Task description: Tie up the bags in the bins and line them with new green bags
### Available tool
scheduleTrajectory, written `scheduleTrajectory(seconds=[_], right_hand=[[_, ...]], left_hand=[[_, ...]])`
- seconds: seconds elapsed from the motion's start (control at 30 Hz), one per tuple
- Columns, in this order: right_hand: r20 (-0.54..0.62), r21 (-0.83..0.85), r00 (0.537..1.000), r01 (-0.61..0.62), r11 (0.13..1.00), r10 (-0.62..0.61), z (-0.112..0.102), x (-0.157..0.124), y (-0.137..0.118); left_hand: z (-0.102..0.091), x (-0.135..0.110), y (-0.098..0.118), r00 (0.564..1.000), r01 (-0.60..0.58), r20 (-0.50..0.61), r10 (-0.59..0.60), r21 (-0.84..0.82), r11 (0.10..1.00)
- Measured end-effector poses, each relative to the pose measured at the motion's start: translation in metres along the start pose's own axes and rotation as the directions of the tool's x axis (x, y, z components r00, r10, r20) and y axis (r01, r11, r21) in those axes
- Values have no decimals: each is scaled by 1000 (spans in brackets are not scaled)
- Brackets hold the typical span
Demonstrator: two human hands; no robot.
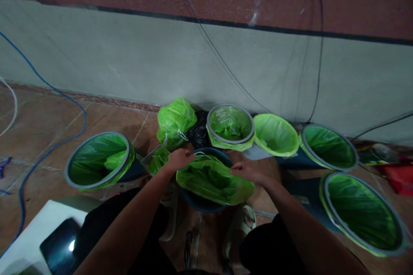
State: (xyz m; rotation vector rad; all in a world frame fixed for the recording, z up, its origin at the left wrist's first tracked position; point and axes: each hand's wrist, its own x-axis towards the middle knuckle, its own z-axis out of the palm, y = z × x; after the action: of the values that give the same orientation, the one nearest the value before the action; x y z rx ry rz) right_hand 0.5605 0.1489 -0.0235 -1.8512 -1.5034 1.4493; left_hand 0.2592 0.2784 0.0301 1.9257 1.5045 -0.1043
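Between my feet stands a dark blue trash bin [193, 202] with a green trash bag [214, 191] spread open inside its mouth. The bag's rim stands loose above the bin, and a white drawstring runs along its far edge. My left hand [180, 160] is closed on the far left part of the bag's rim. On the right side, my right hand [247, 171] pinches the rim between thumb and fingers. The bottom of the bag is lost in shadow.
Lined bins stand around: one at left [98, 161], a grey-rimmed one [230, 124], a pale one [275, 135] and two at right [331, 148]. A tied green bag [177, 120] leans near the wall. A blue cable [48, 152] crosses the floor; a phone [61, 242] rests lower left.
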Motion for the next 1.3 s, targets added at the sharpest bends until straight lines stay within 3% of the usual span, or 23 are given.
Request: scheduleTrajectory(seconds=[0.1, 0.2, 0.3, 0.4, 0.57, 0.7, 0.97, 1.3], right_hand=[[-83, -12, 996, 19, 1000, -20, -1, -1, -6], [-276, 28, 960, 49, 998, -39, -10, -5, -23], [-524, 110, 852, 60, 992, 7, -20, -9, -42], [-656, 212, 752, 109, 971, 59, -24, -10, -54], [-665, 315, 742, 171, 934, 89, -20, -9, -58], [-668, 331, 738, 184, 925, 92, -19, -10, -60], [-649, 395, 753, 217, 892, 104, -18, -11, -62], [-666, 348, 741, 206, 914, 87, -18, -9, -57]], left_hand=[[-3, -2, 2, 995, -88, 55, 80, 167, 982], [-5, -2, 3, 996, -92, 37, 87, 180, 979], [-5, -1, 4, 997, -67, -42, 72, 119, 991], [-4, 0, 6, 991, -86, -106, 88, 24, 996], [-3, 0, 13, 963, -266, -46, 266, -335, 904], [3, 4, 16, 953, -249, -3, 302, -571, 782], [17, 9, 10, 932, -258, 51, 359, -602, 756], [7, 6, 13, 925, -279, 59, 375, -564, 777]])
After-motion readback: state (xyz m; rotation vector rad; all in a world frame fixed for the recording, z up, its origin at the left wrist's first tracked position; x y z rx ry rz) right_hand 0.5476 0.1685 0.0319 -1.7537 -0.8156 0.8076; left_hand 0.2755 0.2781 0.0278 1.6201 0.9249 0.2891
